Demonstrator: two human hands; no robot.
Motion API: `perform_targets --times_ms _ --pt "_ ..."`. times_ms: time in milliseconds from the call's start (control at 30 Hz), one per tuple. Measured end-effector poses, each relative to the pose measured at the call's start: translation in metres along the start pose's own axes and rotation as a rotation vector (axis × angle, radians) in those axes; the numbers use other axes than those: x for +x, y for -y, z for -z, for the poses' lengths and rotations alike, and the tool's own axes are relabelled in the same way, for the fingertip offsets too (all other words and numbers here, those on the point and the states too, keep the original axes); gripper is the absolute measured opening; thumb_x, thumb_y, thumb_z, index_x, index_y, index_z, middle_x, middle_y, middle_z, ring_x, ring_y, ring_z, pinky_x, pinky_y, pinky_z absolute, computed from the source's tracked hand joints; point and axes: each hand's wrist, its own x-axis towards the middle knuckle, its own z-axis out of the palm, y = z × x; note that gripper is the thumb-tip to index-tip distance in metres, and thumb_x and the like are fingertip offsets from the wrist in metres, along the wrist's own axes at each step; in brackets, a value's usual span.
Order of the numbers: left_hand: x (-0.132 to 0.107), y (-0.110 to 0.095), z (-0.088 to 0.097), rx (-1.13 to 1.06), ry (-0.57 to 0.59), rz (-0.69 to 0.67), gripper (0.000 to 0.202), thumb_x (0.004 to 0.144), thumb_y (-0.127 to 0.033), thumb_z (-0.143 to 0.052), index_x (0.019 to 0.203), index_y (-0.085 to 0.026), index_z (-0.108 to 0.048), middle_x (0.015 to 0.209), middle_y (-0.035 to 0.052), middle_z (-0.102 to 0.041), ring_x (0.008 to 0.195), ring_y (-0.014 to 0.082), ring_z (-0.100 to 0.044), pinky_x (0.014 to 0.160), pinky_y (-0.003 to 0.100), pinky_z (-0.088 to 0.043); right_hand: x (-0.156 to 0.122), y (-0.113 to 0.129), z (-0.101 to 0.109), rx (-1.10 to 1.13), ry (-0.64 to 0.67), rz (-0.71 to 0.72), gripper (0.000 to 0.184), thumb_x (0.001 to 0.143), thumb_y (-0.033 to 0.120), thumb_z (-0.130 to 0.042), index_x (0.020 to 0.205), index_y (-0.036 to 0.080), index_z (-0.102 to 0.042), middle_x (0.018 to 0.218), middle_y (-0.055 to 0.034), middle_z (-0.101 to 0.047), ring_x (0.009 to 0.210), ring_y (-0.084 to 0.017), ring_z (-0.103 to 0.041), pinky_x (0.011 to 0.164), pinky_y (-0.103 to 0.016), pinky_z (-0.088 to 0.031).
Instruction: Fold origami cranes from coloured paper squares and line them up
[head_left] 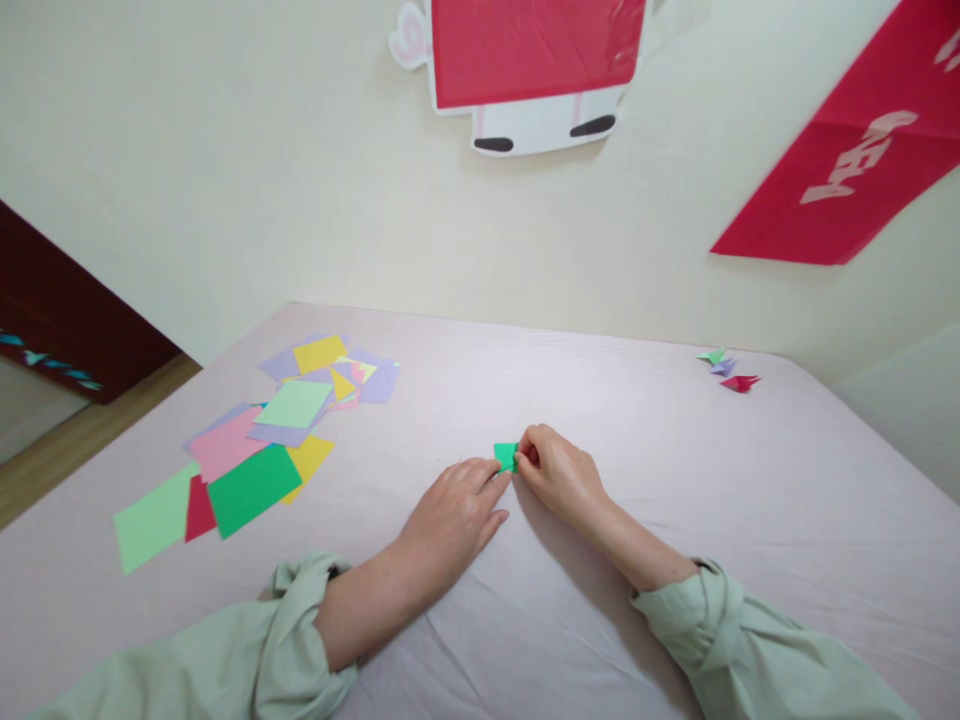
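Observation:
A small folded piece of green paper [505, 457] lies on the cloth-covered table in front of me. My right hand [561, 474] pinches its right edge between thumb and fingertips. From the left, my left hand [459, 510] rests with fingers stretched out, the fingertips touching the paper's lower left edge. Part of the paper is hidden under the fingers of both hands, so its exact folds cannot be made out.
To the left, loose coloured paper sheets lie overlapping, with a dark green sheet [253, 490] near the front. Folded paper figures, one of them red [741, 383], sit at the back right. Behind the pale cloth [600, 400] rises a wall [300, 180] with red decorations.

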Motion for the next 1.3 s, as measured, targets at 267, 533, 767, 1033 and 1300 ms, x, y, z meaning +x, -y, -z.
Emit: perform_targets --times_ms 267,533,767,1033,1300 --pt "0.0 0.0015 -0.0038 0.0 -0.007 -0.004 0.041 0.087 -0.024 -0.061 0.126 -0.017 -0.053 0.125 0.0105 -0.059 0.117 0.0255 -0.053 0.101 0.042 -0.044 0.0015 -0.0088 -0.002 0.077 0.001 0.038 0.005 0.084 0.019 -0.051 0.08 0.021 -0.055 0.081 0.0007 -0.062 0.069 -0.012 -0.053 0.061 -0.023 -0.03" --pt "-0.001 0.0022 -0.0038 -0.004 -0.013 0.009 0.039 0.088 -0.027 -0.059 0.125 -0.017 -0.053 0.123 0.0104 -0.06 0.115 0.0251 -0.054 0.1 0.042 -0.045 0.0017 -0.0092 -0.0011 0.071 0.015 0.032 0.005 0.085 0.022 -0.054 0.081 0.021 -0.055 0.081 0.0012 -0.061 0.071 -0.013 -0.054 0.062 -0.023 -0.03" --pt "-0.0021 0.0015 -0.0022 0.005 0.003 0.004 0.042 0.086 -0.025 -0.061 0.126 -0.016 -0.052 0.125 0.0112 -0.059 0.116 0.0256 -0.053 0.101 0.042 -0.044 0.002 -0.0051 -0.0019 0.009 0.0 0.025 0.006 0.086 0.021 -0.051 0.08 0.021 -0.054 0.081 0.0007 -0.06 0.07 -0.013 -0.053 0.06 -0.024 -0.028" --pt "-0.0012 -0.0022 -0.0003 0.006 0.028 0.021 0.04 0.088 -0.026 -0.058 0.126 -0.017 -0.052 0.124 0.0113 -0.058 0.116 0.0252 -0.053 0.101 0.042 -0.044 0.0035 -0.0024 -0.0029 -0.025 0.002 0.003 0.006 0.085 0.022 -0.051 0.08 0.021 -0.054 0.082 0.0 -0.06 0.069 -0.013 -0.052 0.058 -0.025 -0.026" --pt "0.0008 -0.0015 -0.0052 0.05 0.039 0.039 0.046 0.087 -0.028 -0.06 0.13 -0.016 -0.048 0.12 0.0116 -0.058 0.114 0.027 -0.052 0.098 0.043 -0.045 0.0036 -0.0004 0.0008 -0.016 0.017 0.007 0.007 0.085 0.021 -0.051 0.078 0.02 -0.054 0.081 -0.0007 -0.06 0.069 -0.013 -0.052 0.058 -0.025 -0.026"
